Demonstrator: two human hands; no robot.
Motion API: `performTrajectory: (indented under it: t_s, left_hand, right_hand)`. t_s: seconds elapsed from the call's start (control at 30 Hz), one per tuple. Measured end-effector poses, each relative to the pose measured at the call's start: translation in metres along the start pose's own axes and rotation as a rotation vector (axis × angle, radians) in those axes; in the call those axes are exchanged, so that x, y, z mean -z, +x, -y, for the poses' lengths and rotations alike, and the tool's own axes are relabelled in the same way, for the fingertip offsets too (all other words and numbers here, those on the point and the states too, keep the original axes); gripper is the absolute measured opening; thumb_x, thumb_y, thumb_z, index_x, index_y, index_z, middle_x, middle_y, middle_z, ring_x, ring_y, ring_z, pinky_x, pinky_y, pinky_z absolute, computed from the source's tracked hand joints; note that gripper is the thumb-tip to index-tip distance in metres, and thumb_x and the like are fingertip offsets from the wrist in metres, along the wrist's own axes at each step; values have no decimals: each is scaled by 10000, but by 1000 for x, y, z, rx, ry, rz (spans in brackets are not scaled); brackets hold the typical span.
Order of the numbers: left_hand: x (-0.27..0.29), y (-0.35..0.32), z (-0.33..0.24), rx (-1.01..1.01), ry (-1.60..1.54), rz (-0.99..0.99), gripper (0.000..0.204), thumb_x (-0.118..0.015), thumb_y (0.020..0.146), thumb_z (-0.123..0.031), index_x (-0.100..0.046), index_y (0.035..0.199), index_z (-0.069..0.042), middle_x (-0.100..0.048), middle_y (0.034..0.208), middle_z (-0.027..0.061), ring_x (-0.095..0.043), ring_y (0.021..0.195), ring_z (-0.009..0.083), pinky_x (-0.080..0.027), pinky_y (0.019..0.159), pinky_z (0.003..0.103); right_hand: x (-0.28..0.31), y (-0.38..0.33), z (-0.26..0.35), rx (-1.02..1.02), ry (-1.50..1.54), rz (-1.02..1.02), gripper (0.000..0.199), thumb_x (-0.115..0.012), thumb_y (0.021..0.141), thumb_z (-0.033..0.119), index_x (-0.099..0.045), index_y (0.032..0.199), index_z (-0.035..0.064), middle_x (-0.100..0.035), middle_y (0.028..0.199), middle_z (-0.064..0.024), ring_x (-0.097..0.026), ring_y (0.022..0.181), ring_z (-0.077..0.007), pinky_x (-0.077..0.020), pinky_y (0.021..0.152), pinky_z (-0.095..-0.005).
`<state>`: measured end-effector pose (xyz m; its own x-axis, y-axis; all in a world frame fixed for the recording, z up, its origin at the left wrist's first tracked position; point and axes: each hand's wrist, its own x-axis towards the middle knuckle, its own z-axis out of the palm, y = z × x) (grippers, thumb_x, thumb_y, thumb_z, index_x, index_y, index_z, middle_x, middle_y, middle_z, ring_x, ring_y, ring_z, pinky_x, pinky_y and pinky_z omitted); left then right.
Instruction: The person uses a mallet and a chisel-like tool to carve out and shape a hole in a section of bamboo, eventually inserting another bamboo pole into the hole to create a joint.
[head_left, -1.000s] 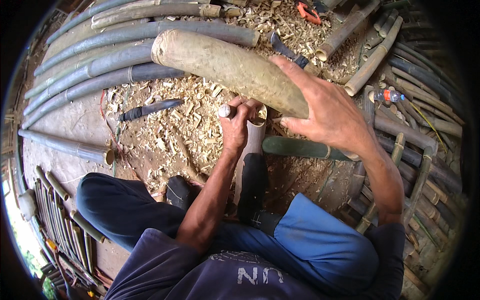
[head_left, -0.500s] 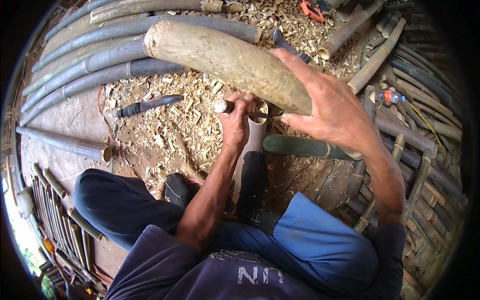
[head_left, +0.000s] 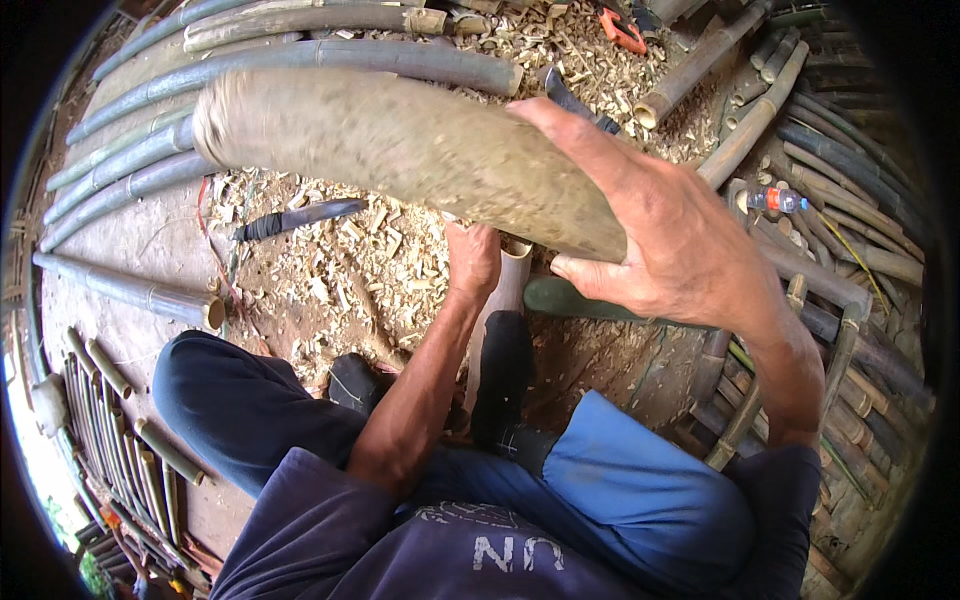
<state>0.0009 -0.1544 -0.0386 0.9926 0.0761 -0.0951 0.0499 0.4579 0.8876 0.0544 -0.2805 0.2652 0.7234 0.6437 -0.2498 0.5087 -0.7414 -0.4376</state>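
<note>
My right hand [head_left: 680, 235] grips the near end of a thick, pale bamboo club [head_left: 400, 150], its thumb below and its fingers over the top. Held in the air, the club stretches leftward and is slightly smeared by motion. Beneath it, my left hand [head_left: 472, 262] is closed around a chisel, which the club now hides almost wholly. That hand is beside the upper end of a pale bamboo tube [head_left: 513, 272], which runs down between my legs. The tube's open mouth is mostly covered by the club. My dark-socked foot [head_left: 503, 365] presses against the tube.
A knife with a wrapped black handle [head_left: 300, 218] lies among pale wood chips [head_left: 385, 270]. A green bamboo piece [head_left: 580, 302] crosses right of the tube. Long bamboo poles [head_left: 400, 62] lie at the far left. On the right are stacked bamboo and a plastic bottle [head_left: 775, 199].
The club's far end has swung left and a little nearer, covering the chisel and much of the tube's mouth. My left hand has stayed almost in place.
</note>
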Motion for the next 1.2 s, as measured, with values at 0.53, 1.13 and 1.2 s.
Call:
performTrajectory:
  t_s: [0.53, 1.13, 1.2]
  left_hand:
    - [-15, -2, -12, 128, 109, 105, 416, -582, 1060, -336, -660, 1275, 11, -695, 1237, 160, -658, 1084, 286, -525, 964, 417]
    - [-22, 27, -62, 166, -318, -100, 160, -663, 938, -63, -617, 787, -32, -611, 773, 64, -590, 744, 153, -520, 706, 373]
    - [-23, 28, -63, 45, -409, -161, 284, -681, 911, -40, -545, 664, -73, -572, 698, 43, -573, 712, 153, -497, 738, 356]
  right_hand:
    - [2, -20, -16, -179, -182, 248, 1074, -859, 791, 217, -231, 1659, 296, -550, 1524, -183, -692, 1134, -388, -558, 1075, -504]
    - [-2, -48, -13, -384, 156, 14, 1072, -822, 747, 109, -272, 1653, 270, -504, 1585, -158, -630, 1294, -378, -496, 1138, -474]
    - [-3, -50, -14, -327, 248, -114, 1084, -822, 729, 78, -283, 1654, 243, -494, 1595, -158, -586, 1354, -374, -455, 1172, -466]
